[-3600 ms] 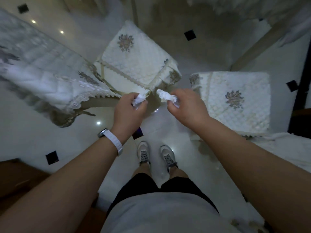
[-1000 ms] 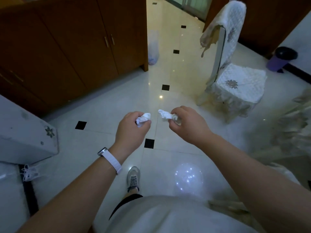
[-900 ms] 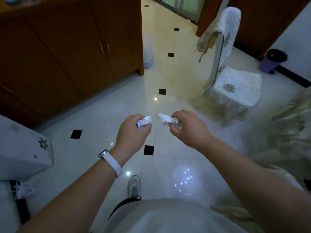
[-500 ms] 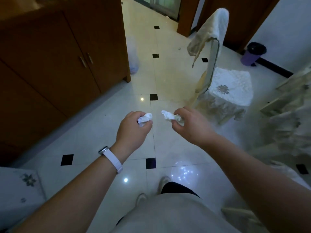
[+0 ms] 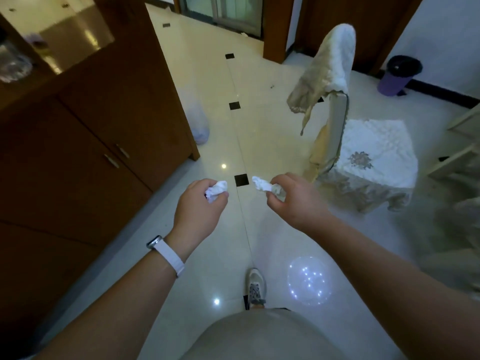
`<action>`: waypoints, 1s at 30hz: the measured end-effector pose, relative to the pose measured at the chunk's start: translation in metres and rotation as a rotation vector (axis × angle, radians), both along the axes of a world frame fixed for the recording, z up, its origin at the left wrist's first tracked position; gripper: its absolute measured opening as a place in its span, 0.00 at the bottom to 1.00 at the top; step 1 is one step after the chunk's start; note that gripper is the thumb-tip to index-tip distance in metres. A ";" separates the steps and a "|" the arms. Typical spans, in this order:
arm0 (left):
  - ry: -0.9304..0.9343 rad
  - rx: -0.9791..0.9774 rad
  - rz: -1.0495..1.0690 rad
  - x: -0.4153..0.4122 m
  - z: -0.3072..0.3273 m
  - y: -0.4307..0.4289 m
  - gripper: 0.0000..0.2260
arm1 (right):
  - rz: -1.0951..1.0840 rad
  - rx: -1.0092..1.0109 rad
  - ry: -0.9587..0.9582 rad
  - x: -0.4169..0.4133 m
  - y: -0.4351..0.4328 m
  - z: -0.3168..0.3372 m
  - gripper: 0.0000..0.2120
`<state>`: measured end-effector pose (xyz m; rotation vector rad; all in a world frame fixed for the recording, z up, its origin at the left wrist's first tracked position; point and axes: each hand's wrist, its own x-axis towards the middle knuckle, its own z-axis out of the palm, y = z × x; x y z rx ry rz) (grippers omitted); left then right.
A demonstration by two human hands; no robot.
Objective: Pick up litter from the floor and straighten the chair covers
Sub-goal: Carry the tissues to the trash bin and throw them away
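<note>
1. Left hand (image 5: pixel 198 207) grips one crumpled tissue (image 5: pixel 216 191); right hand (image 5: pixel 293 201) pinches another wad (image 5: pixel 265 187).
2. Litter is collected; next, likely the far-right purple bin (image 5: pixel 397 75), then the chair's rumpled cover (image 5: pixel 322 74).

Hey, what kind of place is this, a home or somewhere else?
Most likely a home, perhaps a dining area: a chair with a quilted white cover, a wooden cabinet on the left, a glossy tiled floor and a small purple bin by the wall.
</note>
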<state>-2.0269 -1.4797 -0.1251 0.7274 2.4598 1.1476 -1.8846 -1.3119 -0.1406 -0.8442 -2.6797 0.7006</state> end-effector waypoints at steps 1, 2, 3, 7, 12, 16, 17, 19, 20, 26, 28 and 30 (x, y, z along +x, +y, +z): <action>0.031 0.002 -0.010 -0.014 0.005 0.016 0.06 | 0.004 -0.005 0.000 -0.014 0.015 0.003 0.09; 0.058 0.010 -0.018 -0.028 0.010 0.031 0.07 | 0.007 0.000 0.001 -0.029 0.030 0.007 0.09; 0.066 0.021 -0.021 -0.040 0.014 0.044 0.08 | 0.006 0.009 0.004 -0.043 0.043 0.010 0.10; 0.045 0.065 -0.056 -0.077 0.018 0.080 0.08 | -0.016 0.024 -0.006 -0.083 0.075 0.017 0.09; 0.046 0.081 -0.086 -0.159 0.014 0.129 0.03 | -0.066 0.043 -0.021 -0.157 0.116 0.019 0.09; 0.027 0.071 -0.154 -0.234 0.000 0.171 0.09 | -0.165 0.015 -0.039 -0.225 0.151 0.011 0.11; 0.016 0.062 -0.186 -0.255 -0.004 0.182 0.09 | -0.189 0.017 -0.042 -0.241 0.158 0.010 0.11; -0.014 0.049 -0.245 -0.298 -0.006 0.204 0.08 | -0.243 0.006 -0.048 -0.272 0.171 0.013 0.10; -0.026 0.047 -0.267 -0.319 -0.005 0.216 0.06 | -0.266 0.010 -0.056 -0.288 0.178 0.014 0.10; -0.033 0.050 -0.403 -0.414 0.008 0.291 0.01 | -0.432 0.060 -0.057 -0.363 0.221 0.028 0.11; -0.021 0.070 -0.448 -0.431 0.013 0.314 0.02 | -0.485 0.043 -0.073 -0.375 0.235 0.033 0.12; -0.025 0.089 -0.487 -0.445 0.015 0.339 0.02 | -0.525 0.038 -0.065 -0.383 0.253 0.036 0.12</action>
